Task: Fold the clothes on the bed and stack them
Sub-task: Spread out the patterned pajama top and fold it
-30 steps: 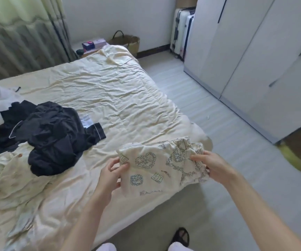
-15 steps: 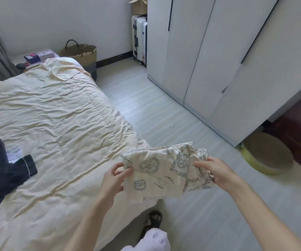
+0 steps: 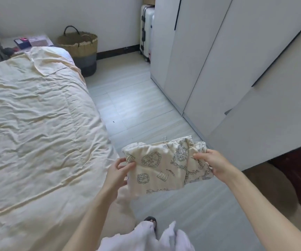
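Note:
A folded cream garment [image 3: 166,166] printed with grey hearts and book motifs hangs in the air over the floor, just right of the bed's edge. My left hand [image 3: 118,173] pinches its left edge, thumb on top. My right hand [image 3: 213,163] grips its bunched right end. The bed [image 3: 37,133] with a wrinkled pale yellow cover fills the left side. A sliver of dark cloth shows at the far left edge; the other clothes are out of view.
White wardrobe doors [image 3: 236,69] line the right side. A woven basket [image 3: 79,48] stands at the bed's far corner, with a white suitcase [image 3: 146,31] against the back wall. A nightstand [image 3: 26,42] holds small items. Pale floor runs between bed and wardrobe.
The view has swung right, away from the dark pile of clothes on the bed. Both hands have carried the folded garment off the bed's edge and over the floor.

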Available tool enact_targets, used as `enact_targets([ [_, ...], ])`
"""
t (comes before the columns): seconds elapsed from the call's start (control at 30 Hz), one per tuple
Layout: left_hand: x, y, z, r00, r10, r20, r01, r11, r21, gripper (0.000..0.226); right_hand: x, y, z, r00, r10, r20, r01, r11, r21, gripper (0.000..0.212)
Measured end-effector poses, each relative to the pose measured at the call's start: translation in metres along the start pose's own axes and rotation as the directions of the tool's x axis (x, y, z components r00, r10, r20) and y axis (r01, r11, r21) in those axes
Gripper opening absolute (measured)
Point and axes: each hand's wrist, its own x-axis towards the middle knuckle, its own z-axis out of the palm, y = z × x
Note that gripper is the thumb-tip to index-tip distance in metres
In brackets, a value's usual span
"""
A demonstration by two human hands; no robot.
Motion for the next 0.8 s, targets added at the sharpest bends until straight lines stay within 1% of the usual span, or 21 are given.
enact_targets([
  [0.1,0.022,0.019,0.025,0.998,0.013,-0.06,-0.013,1.0,-0.013,0.027,0.041,-0.034,-0.02,0.997,-0.003,0.076,0.005,0.999,-0.033,0.012],
  [0.17,0.037,0.028,0.04,0.991,0.012,-0.133,-0.018,0.999,-0.038,0.023,0.073,-0.059,-0.027,0.991,-0.003,0.135,0.015,0.996,-0.083,0.011],
  [0.33,0.073,0.044,0.081,0.946,0.018,-0.323,-0.082,0.98,-0.183,0.017,0.153,-0.126,-0.037,0.955,-0.03,0.294,0.105,0.964,-0.244,0.01],
  [0.43,0.083,0.054,0.105,0.896,0.014,-0.443,-0.14,0.957,-0.253,0.017,0.189,-0.164,-0.035,0.928,-0.022,0.371,0.153,0.932,-0.329,0.009],
  [0.57,0.086,0.068,0.124,0.83,-0.025,-0.558,-0.195,0.923,-0.331,0.016,0.227,-0.211,-0.015,0.876,0.003,0.482,0.231,0.875,-0.426,0.009],
  [0.7,0.085,0.073,0.125,0.742,-0.087,-0.665,-0.255,0.88,-0.4,0.016,0.254,-0.238,0.031,0.814,0.069,0.577,0.302,0.799,-0.521,0.014],
  [0.8,0.086,0.071,0.118,0.664,-0.146,-0.734,-0.303,0.844,-0.442,0.017,0.266,-0.253,0.079,0.765,0.096,0.636,0.385,0.725,-0.572,0.011],
])
